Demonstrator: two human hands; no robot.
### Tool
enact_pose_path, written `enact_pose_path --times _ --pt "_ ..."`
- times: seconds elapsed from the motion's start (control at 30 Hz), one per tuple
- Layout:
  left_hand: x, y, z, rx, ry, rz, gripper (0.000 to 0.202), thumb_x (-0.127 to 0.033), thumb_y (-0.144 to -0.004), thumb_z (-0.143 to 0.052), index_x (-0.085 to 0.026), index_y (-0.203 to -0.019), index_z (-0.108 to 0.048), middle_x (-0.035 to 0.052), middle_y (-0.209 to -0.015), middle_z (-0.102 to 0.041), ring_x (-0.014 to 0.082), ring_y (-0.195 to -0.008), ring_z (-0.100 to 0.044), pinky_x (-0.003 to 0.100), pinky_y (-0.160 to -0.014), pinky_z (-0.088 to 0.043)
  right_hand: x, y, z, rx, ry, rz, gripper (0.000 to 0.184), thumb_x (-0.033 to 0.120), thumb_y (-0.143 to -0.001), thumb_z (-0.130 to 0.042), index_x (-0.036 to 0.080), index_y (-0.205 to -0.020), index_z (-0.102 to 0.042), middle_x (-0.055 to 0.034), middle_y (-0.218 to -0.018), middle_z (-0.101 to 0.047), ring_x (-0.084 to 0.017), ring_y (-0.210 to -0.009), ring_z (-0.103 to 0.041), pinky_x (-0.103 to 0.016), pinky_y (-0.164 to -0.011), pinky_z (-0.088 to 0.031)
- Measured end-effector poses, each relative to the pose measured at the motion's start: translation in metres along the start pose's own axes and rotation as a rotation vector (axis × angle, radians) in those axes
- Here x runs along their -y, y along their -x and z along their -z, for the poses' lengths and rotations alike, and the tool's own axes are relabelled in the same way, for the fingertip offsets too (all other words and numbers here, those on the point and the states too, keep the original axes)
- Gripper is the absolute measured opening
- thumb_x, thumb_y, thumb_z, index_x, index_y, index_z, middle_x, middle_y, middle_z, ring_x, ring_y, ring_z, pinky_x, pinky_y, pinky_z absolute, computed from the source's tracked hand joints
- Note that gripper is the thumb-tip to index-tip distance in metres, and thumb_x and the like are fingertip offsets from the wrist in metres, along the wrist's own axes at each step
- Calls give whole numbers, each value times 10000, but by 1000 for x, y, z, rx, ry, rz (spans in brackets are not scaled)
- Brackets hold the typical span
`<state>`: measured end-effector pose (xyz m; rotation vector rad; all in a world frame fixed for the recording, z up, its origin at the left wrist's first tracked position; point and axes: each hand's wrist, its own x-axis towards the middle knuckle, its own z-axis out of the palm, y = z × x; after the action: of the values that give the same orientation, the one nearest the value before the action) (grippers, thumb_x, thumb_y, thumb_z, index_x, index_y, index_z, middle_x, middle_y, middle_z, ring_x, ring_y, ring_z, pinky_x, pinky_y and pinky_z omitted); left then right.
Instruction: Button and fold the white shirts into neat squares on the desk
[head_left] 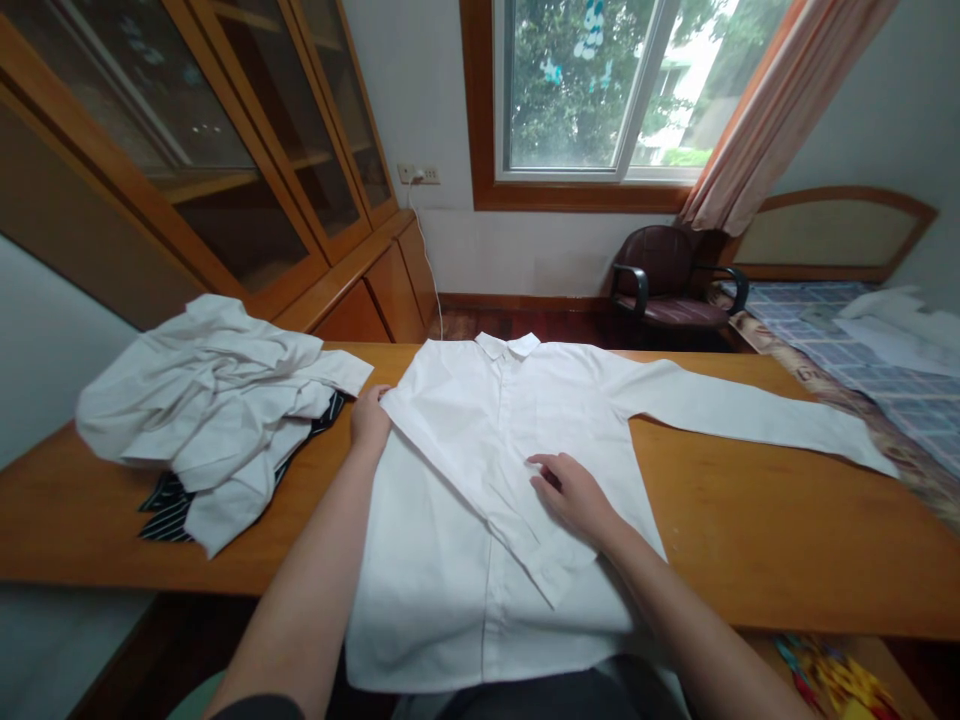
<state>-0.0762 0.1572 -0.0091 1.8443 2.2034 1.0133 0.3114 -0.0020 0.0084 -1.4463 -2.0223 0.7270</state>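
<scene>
A white long-sleeved shirt (442,540) lies front up, collar at the far side and hem over the near table edge. Its left-side sleeve is folded diagonally across the front, while the other sleeve (735,405) stretches out to the right. My left hand (370,420) is closed on the shirt's left edge near the shoulder fold; part of its fingers is hidden. Over the middle of the shirt is my right hand (574,495), fingers loosely bent and apart with nothing in them, beside the folded sleeve. I cannot tell whether it touches the cloth.
Left on the wooden table (750,530) lies a crumpled heap of white clothes (217,390) with a black striped cloth (169,510) beneath. Behind stand a glass-door cabinet (300,150) and an armchair (667,280). A bed (847,320) is at right; colourful cloth (832,675) lies below the table's near edge.
</scene>
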Motion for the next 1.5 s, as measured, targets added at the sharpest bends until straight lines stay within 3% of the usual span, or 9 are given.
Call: enact_pose_path --times 0.23,0.47,0.67,0.77,0.93,1.1,1.2,1.33,1.5 --pt "-2 17 1 -82 -13 -32 348 -191 -858 -514 -158 -1167 -672 143 -1175 -693 299 -1127 -617 412 -998 -477 -4 -1 -1 -21 -15 44 305 248 -946 -530 217 -1237 -615 -44 -912 -651 -207 -873 -601 -346 -820 -471" --pt "-2 17 15 -147 -40 -4 252 -217 -862 -523 -168 -1037 -699 124 -1017 -693 284 -985 -630 391 -925 -501 -6 -9 -1 -6 -131 -5 314 299 -936 -543 221 -1233 -610 -8 -842 -645 -174 -769 -587 -311 -747 -460" --pt "-31 36 37 -193 -57 -150 450 -35 -792 -410 -164 -1126 -684 125 -1120 -671 290 -1122 -589 443 -1063 -438 12 1 10 43 -413 -132 422 459 -916 -562 235 -1273 -541 11 -866 -581 -121 -643 -529 -258 -619 -441" --pt "-51 49 43 -123 -1 -267 445 -41 -814 -398 -187 -1114 -693 88 -1152 -687 261 -1152 -598 415 -1078 -445 27 8 20 60 -478 -181 504 535 -896 -569 249 -1302 -484 11 -868 -548 -121 -638 -501 -243 -571 -422" --pt "-70 66 23 131 -7 -467 357 -252 -952 -455 -201 -1233 -669 91 -1314 -657 260 -1254 -573 431 -1131 -422 33 18 30 89 -512 -206 486 512 -900 -562 257 -1298 -450 20 -851 -519 -132 -678 -495 -239 -589 -429" --pt "-68 84 -6 310 -132 -499 436 -372 -974 -493 -193 -1356 -602 123 -1494 -530 308 -1407 -458 524 -1185 -343 13 23 26 178 -257 -258 374 367 -911 -523 247 -1259 -458 8 -879 -578 -155 -724 -563 -282 -693 -454" --pt "-66 88 -8 285 -105 -540 412 -365 -1001 -437 -217 -1342 -615 96 -1477 -553 293 -1417 -453 551 -1196 -315 10 27 31 177 -209 -222 275 343 -931 -494 241 -1186 -473 0 -873 -585 -160 -743 -561 -289 -710 -460" --pt "-64 84 0 124 13 -566 389 -284 -1016 -373 -224 -1266 -665 65 -1355 -658 237 -1380 -502 518 -1220 -300 19 33 55 170 -339 -203 244 424 -944 -524 249 -1109 -488 -15 -958 -558 -133 -726 -509 -250 -647 -445" --pt "-62 81 1 103 27 -539 372 -259 -1004 -392 -219 -1234 -682 56 -1338 -670 232 -1369 -512 504 -1217 -315 17 37 79 366 -488 -266 289 488 -911 -587 258 -1060 -497 14 -914 -496 -105 -647 -434 -226 -566 -384"
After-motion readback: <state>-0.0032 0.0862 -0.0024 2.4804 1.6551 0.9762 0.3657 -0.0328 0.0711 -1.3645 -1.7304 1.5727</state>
